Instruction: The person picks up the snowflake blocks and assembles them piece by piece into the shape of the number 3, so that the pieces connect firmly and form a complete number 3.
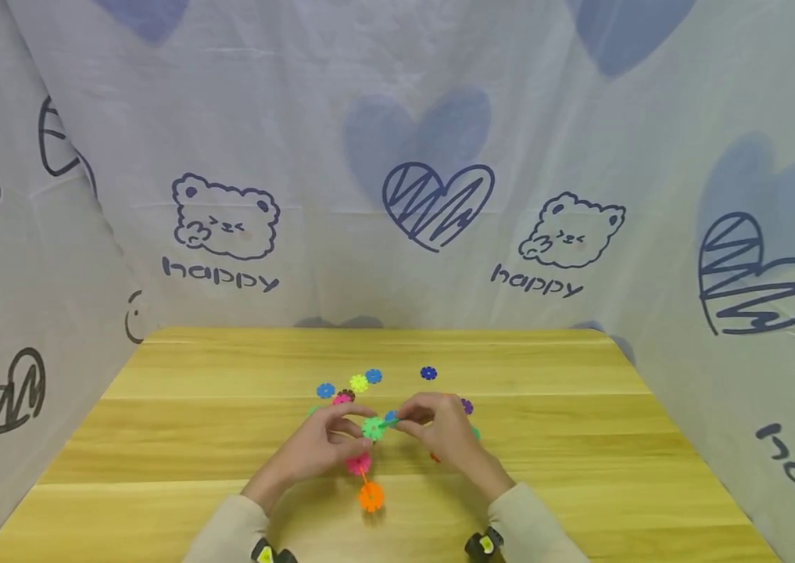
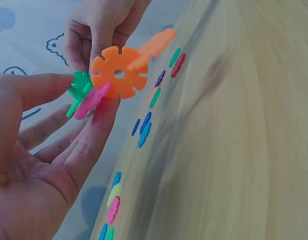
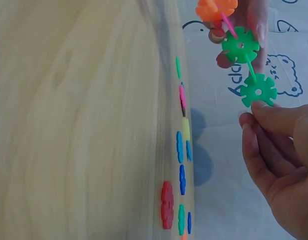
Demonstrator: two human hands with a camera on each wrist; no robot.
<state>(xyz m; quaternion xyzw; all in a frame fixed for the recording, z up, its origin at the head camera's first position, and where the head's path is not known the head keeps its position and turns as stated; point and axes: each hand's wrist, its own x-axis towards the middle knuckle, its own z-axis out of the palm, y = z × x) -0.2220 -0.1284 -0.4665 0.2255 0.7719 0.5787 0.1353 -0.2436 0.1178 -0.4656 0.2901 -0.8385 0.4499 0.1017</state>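
Both hands hold a chain of notched plastic snowflake discs above the table. My left hand (image 1: 323, 442) grips it between thumb and fingers around a green disc (image 1: 373, 428). My right hand (image 1: 446, 430) pinches the rim of the green disc (image 3: 258, 91) at the chain's far end, seen edge-on in the head view. Below the left hand hang a pink disc (image 1: 358, 464) and an orange disc (image 1: 370, 496). In the left wrist view, an orange disc (image 2: 119, 74) faces the camera, with another orange disc (image 2: 153, 49) slotted into it.
Loose discs lie on the wooden table (image 1: 158, 438) beyond the hands: blue (image 1: 326, 390), yellow (image 1: 358, 383), dark blue (image 1: 428, 373) and purple (image 1: 467, 406). A red disc (image 3: 167, 205) lies near the right hand. White printed cloth (image 1: 341, 274) hangs behind and at both sides.
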